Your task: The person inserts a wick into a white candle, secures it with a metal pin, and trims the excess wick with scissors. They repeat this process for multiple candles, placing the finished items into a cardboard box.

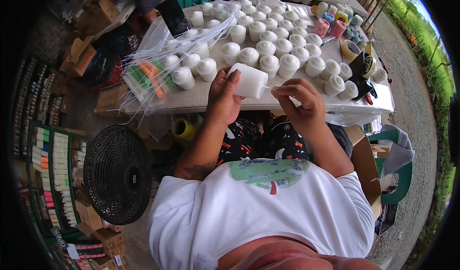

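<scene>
We see the fingers (233, 76) of the left hand (223, 97) clamped around a white candle (248, 81), which lies tilted on its side in the air just above the near edge of the table (201, 97). The right hand (299, 102) sits just beside the candle's end, its fingers pinched together on a thin white wick (270, 87) that sticks out of it.

Behind the hands, the table carries rows of white domed candles (268, 50) standing upright. To the left of them lies a clear bag (148, 73) with orange and green sticks and a bundle of thin white strings (191, 35). At the far right stand coloured candles (330, 23) and rolls of tape (352, 50). A black fan (117, 174) stands on the floor at the lower left, beside a green rack (52, 174) of small packets.
</scene>
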`<state>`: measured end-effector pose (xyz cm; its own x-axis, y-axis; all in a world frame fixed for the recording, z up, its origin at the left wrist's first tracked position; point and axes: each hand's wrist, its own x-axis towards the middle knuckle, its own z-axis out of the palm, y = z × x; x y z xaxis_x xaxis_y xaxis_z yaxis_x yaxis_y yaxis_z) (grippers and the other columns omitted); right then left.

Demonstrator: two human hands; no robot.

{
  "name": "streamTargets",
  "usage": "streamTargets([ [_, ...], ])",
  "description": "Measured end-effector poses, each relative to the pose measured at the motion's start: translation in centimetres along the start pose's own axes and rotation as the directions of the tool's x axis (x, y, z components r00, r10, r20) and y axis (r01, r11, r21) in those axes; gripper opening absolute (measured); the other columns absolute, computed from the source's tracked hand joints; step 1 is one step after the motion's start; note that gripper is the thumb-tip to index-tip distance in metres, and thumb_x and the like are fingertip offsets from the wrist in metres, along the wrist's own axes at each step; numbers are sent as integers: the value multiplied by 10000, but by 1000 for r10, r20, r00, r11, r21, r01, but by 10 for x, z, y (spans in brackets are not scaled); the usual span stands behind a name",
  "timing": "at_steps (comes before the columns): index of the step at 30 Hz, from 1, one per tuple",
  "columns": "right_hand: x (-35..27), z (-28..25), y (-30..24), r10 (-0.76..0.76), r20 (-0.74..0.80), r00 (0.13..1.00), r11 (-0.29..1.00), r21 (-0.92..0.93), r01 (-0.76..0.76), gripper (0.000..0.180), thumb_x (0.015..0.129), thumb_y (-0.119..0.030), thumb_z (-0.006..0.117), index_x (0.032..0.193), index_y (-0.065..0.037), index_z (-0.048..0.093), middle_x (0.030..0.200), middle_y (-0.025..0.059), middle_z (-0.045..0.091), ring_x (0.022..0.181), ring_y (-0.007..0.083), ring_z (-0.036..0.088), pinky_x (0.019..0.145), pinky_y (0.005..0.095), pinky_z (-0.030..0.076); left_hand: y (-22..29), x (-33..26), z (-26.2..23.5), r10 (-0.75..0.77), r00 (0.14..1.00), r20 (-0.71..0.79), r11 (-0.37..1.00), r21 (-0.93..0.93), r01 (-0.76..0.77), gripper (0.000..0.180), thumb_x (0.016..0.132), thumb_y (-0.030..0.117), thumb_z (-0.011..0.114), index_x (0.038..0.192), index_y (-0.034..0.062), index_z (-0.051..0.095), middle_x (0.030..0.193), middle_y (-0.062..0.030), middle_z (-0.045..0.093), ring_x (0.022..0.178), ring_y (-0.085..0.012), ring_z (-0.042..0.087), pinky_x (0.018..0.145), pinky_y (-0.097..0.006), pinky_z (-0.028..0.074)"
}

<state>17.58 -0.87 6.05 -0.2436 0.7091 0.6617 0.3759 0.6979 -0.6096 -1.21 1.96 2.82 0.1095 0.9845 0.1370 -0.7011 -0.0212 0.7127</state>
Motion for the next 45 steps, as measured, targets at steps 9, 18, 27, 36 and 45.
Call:
streamTargets([
  [9, -8, 10, 16, 153, -17, 988, 967, 209, -147, 228, 787, 48, 655, 997, -40, 640, 863, 63, 630, 790, 155, 641, 685, 265, 496, -4, 6, -4, 74, 997, 2, 997, -19, -74, 398, 823, 168, 696, 1120, 34, 466, 1039, -74, 580, 931, -140, 595, 827, -316, 508],
  [18, -10, 12, 22, 138, 72, 988, 982, 118, -146, 552, 741, 22, 708, 1241, -22, 475, 922, 80, 597, 821, 170, 603, 735, 277, 487, -17, 2, 9, 123, 982, 143, 974, 173, -147, 436, 870, 210, 639, 1241, 57, 468, 1136, -61, 542, 1025, -124, 531, 887, -291, 459],
  [27, -8, 20, 17, 115, 29, 993, 992, -50, -114, 696, 611, -172, 852, 1206, -42, 516, 1198, 168, 504, 1118, 307, 522, 911, 395, 454, -11, -9, 2, 231, 941, 249, 847, 425, -320, 454, 1006, 343, 308, 1283, 17, 463, 1296, -102, 477, 1144, -192, 492, 927, -339, 415],
  [36, -25, -55, 34, 175, 249, 953, 943, -320, -89, 646, 579, -192, 841, 1158, -119, 565, 1128, 21, 622, 1102, 223, 560, 1106, 511, 167, 130, -81, -112, 526, 813, -251, 759, 570, -315, 586, 960, 486, 360, 1342, 43, 400, 1232, -117, 509, 1069, -225, 514, 892, -382, 419],
  [45, -18, -60, 37, 188, 317, 930, 974, -182, -135, 612, 583, -221, 832, 1139, -128, 594, 1052, 60, 622, 1059, 260, 555, 1081, 476, 240, 12, -196, -278, -230, 565, -792, 527, 387, 757, 568, 945, 518, 375, 1191, 45, 571, 1097, -138, 614, 890, -244, 601, 774, -352, 476],
])
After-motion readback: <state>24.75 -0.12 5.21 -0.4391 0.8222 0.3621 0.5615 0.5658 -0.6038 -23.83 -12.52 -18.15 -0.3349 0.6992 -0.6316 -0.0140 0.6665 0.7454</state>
